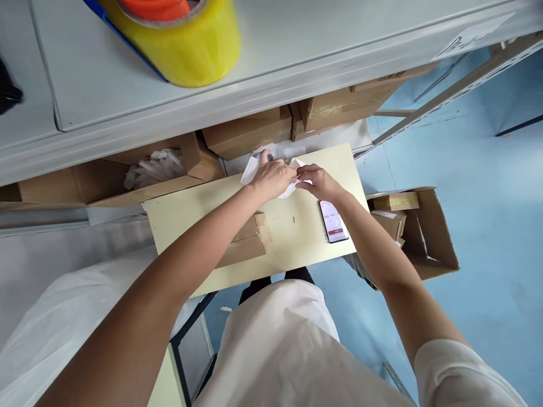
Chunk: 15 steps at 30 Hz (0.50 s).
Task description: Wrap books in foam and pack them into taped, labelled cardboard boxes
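My left hand [274, 178] is closed at the far edge of the cream table, its fingers curled around white paper [289, 189]. A small dark thing shows beside its raised finger; I cannot make out what it is. My right hand [319, 182] meets it from the right, its fingertips pinched on the same paper. A white slip with faint print [250, 169] sticks out to the left of my left hand. Below my left forearm lies a taped cardboard box [248, 240], partly hidden. Near my right forearm rests a phone [334, 221] with a timer on its screen.
A grey shelf [297, 34] crosses above, carrying a yellow tape roll [207, 48]. Under it stand cardboard boxes [250, 133] and an open carton of white pieces [155, 168]. Right of the table [203, 203], an open carton [436, 232] on the blue floor holds small boxes.
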Each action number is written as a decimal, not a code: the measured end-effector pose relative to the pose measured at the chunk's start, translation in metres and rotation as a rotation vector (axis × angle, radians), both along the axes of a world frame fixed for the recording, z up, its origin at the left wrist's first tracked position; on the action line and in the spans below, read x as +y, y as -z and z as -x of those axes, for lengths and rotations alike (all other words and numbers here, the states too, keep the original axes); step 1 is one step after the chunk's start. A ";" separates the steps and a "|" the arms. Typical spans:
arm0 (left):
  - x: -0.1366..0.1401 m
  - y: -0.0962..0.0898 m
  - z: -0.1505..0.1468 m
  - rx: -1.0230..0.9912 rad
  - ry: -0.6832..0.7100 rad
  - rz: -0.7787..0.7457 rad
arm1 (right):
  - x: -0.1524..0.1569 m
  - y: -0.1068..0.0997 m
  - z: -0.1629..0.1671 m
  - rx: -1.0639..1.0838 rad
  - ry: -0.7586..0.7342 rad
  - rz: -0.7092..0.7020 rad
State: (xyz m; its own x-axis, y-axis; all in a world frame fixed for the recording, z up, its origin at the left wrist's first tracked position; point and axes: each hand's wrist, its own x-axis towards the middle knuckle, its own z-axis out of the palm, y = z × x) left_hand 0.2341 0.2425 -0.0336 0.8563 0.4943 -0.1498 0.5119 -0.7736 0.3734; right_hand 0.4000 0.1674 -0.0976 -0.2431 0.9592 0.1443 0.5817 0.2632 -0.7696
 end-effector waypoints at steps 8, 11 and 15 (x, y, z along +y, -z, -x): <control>0.018 0.010 0.008 0.104 -0.176 0.149 | -0.013 0.008 -0.005 -0.025 0.018 0.104; 0.021 0.009 0.011 0.110 -0.185 0.142 | -0.013 0.013 -0.007 -0.150 0.035 0.109; 0.025 0.005 0.018 0.085 -0.278 0.079 | -0.009 0.021 -0.015 -0.352 0.045 0.074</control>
